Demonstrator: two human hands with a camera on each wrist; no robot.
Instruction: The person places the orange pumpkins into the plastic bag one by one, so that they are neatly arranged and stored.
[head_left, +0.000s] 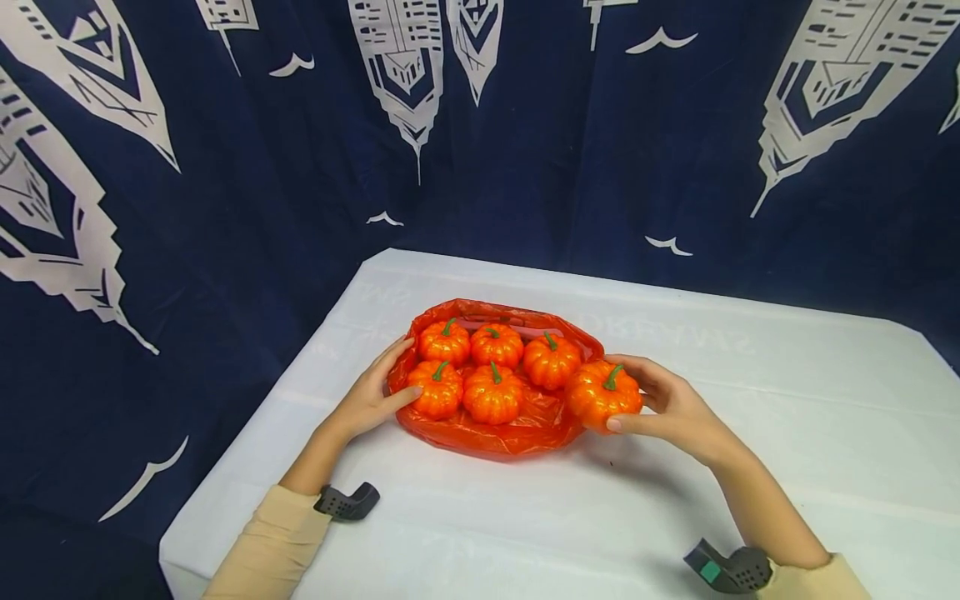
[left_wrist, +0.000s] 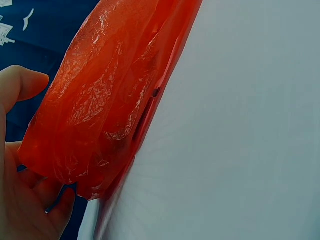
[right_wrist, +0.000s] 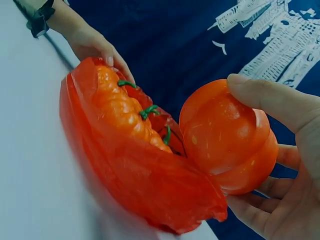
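A red plastic bag (head_left: 480, 443), its mouth spread wide, sits on the table with several small orange pumpkins with green stems inside, such as the front pumpkin (head_left: 491, 398). At the bag's left end, my left hand (head_left: 367, 402) grips the side, thumb over the rim by the leftmost pumpkin (head_left: 435, 400). In the left wrist view the fingers (left_wrist: 50, 192) curl along the bag's outside. My right hand (head_left: 678, 412) holds another pumpkin (right_wrist: 225, 140) between thumb and fingers at the bag's right rim. The right wrist view shows its smooth, ribbed side; its stem is hidden there.
A white cloth covers the table (head_left: 795, 433), which extends to the right of the bag. Behind it hangs a dark blue curtain (head_left: 555, 167) printed with white buildings and birds. Dark devices, such as the right wrist device (head_left: 731, 568), are worn on both wrists.
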